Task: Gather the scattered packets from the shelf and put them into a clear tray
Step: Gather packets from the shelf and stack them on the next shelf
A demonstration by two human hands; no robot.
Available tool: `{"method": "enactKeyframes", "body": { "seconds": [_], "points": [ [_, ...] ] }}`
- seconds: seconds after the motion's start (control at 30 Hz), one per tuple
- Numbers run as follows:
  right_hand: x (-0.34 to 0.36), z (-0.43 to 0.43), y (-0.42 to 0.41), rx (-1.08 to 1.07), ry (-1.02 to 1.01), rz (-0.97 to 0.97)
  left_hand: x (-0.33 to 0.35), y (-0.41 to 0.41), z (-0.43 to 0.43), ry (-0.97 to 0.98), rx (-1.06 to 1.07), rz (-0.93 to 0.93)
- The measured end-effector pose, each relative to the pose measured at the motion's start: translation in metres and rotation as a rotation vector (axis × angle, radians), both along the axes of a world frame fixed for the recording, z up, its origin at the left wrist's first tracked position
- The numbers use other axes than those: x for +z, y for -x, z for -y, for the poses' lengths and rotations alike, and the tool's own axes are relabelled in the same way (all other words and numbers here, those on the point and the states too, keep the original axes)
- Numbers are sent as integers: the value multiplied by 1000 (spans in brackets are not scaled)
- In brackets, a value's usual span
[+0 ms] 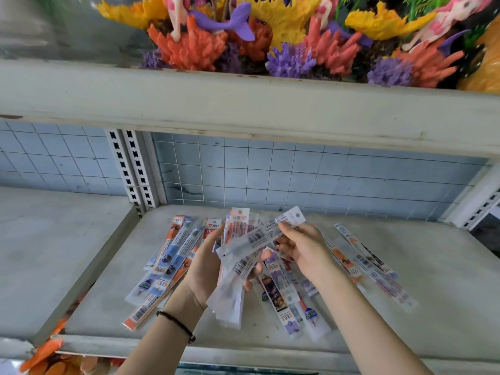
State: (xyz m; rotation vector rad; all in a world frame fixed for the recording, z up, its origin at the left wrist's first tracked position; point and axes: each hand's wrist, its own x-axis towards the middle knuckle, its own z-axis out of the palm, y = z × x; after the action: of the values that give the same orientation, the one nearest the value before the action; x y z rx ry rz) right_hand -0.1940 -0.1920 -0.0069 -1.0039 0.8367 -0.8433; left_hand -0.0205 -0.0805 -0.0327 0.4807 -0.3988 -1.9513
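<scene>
Left grip (208, 263) clamped on packet bundle (230, 288), right grip (300, 247) pinching one packet (266, 235) atop

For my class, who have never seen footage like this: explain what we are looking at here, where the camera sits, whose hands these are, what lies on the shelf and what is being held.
There is one picture, taken by a camera worn on a person's head, looking forward and down. No machine is involved: the two bare arms belong to the wearer. The left hand, with a dark band at its wrist, grips a bundle of packets already collected. The right hand pinches one long packet by its end, next to the bundle. More loose packets lie scattered on the grey shelf, to both sides of the hands. On the shelf above stand colourful plastic corals and toy figures. No clear tray is in view.
</scene>
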Motion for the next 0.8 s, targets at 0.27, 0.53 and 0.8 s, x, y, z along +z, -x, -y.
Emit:
{"method": "enactKeyframes", "body": {
  "seconds": [0.27,0.53,0.8],
  "points": [
    [5,-2,-6,164,90,-132,13,17,-9,37,60,261],
    [6,-17,-22,190,147,-166,16,23,-6,20,17,268],
    [6,-16,-7,200,273,-357,21,19,-11,17,218,362]
  ]
}}
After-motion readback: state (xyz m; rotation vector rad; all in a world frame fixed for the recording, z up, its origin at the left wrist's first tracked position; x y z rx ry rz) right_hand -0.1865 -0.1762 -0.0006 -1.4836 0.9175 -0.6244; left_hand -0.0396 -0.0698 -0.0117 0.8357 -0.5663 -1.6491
